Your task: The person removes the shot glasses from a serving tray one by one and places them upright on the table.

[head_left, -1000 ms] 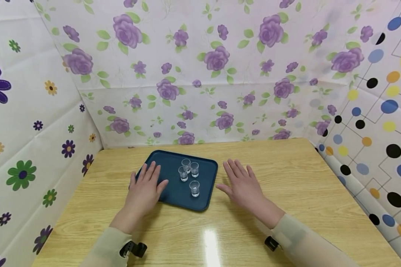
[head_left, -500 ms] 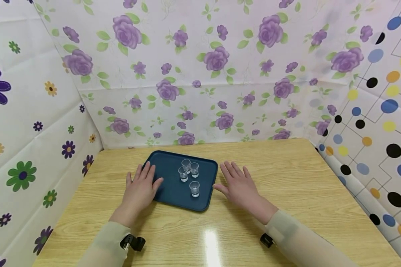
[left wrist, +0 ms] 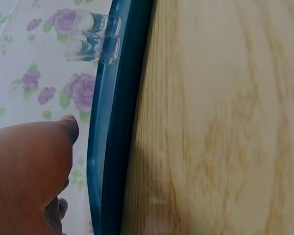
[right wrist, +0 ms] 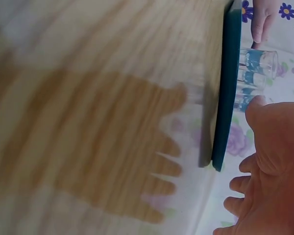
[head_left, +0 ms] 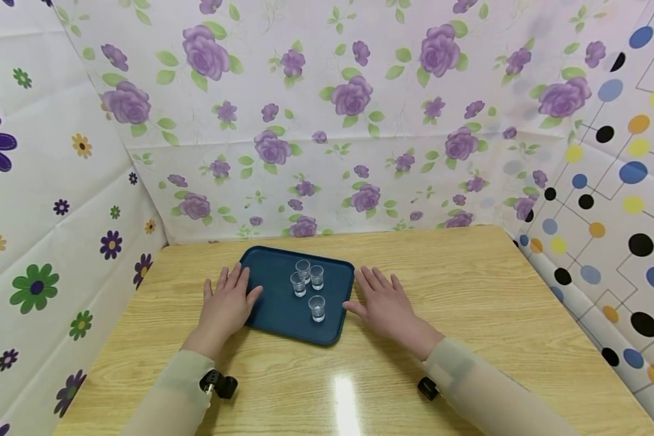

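A dark blue tray (head_left: 275,290) lies on the wooden table, bearing several small clear shot glasses. Three glasses cluster near its far right part, among them one shot glass (head_left: 298,284); another shot glass (head_left: 317,309) stands alone closer to the front. My left hand (head_left: 223,312), fingers straight, overlaps the tray's left edge in the head view. At the right edge my right hand (head_left: 389,312) has its fingers extended, its thumb tip right at the rim. In the right wrist view the tray rim (right wrist: 229,98) passes beside the thumb, and neither hand is curled round anything.
The wooden table (head_left: 458,272) extends on both sides and in front of the tray. A flowered cloth (head_left: 327,181) hangs behind, with patterned cloths at left and right. Black wrist cameras sit at both sleeves.
My left hand has shifted left, from over the tray to its left edge. My right hand has moved left toward the right edge. Tray and glasses stay put.
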Demonstrator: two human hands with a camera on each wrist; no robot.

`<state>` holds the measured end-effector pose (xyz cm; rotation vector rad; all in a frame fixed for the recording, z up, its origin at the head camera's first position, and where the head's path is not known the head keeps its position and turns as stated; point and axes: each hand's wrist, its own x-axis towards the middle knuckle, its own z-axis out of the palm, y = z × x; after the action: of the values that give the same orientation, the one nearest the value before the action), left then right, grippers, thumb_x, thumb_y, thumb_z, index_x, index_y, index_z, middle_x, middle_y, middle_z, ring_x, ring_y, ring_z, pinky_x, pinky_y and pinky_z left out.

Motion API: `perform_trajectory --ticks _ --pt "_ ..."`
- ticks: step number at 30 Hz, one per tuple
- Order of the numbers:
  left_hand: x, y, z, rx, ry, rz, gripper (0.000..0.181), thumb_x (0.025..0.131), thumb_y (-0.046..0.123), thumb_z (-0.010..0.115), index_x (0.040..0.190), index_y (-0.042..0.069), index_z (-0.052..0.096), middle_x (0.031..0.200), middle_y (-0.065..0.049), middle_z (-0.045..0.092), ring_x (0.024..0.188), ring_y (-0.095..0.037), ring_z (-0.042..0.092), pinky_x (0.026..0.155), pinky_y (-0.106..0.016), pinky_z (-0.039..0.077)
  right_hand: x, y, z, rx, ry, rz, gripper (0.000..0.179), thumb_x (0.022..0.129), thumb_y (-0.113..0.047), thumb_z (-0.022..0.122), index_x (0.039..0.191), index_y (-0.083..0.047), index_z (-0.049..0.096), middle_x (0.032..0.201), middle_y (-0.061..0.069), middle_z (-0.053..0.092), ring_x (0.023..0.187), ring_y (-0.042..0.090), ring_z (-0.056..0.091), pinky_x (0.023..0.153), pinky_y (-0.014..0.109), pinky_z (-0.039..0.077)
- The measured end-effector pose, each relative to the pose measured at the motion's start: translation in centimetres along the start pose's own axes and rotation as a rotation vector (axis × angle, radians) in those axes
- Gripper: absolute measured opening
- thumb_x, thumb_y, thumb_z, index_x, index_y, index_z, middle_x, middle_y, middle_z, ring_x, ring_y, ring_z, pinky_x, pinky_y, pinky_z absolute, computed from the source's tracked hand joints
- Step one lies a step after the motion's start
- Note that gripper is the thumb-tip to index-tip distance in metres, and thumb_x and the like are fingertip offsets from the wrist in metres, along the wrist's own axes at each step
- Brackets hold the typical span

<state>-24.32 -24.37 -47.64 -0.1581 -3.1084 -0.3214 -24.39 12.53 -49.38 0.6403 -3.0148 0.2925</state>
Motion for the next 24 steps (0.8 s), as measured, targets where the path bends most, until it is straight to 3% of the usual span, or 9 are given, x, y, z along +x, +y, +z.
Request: perform_trajectory --ticks 7,16,24 --pt "0.4 -0.5 0.2 0.000 -0.035 -0.023 0.072 0.120 0.047 0.042 0.173 0.000 0.030 0.180 -0.027 0.018 0.167 -0.051 0.007 0.128 -0.079 0.002 0.1 -0.2 0.2 0.029 -0.001 -0.012 0.086 0.112 -0.063 0.053 0.173 -0.007 0.035 0.178 0.019 0.033 0.164 0.044 0.029 0.130 0.071 0.023" --pt "0.6 -1.1 0.7 -0.013 -0.069 -0.051 0.072 0.120 0.046 0.043 0.173 -0.001 0.031 0.179 -0.028 0.019 0.166 -0.052 0.008 0.127 -0.080 0.002 0.6 -0.7 0.1 -0.004 -0.101 0.015 0.084 0.112 -0.065 0.050 0.175 -0.013 0.033 0.180 0.013 0.030 0.166 0.038 0.026 0.132 0.067 0.021" --pt "0.5 -1.6 1.2 -0.026 -0.088 -0.065 0.073 0.120 0.046 0.044 0.172 -0.003 0.029 0.180 -0.029 0.016 0.166 -0.052 0.008 0.127 -0.080 0.002 0.9 -1.0 0.2 0.006 -0.133 0.003 0.084 0.111 -0.066 0.051 0.175 -0.014 0.036 0.181 0.012 0.028 0.166 0.038 0.025 0.132 0.067 0.021"
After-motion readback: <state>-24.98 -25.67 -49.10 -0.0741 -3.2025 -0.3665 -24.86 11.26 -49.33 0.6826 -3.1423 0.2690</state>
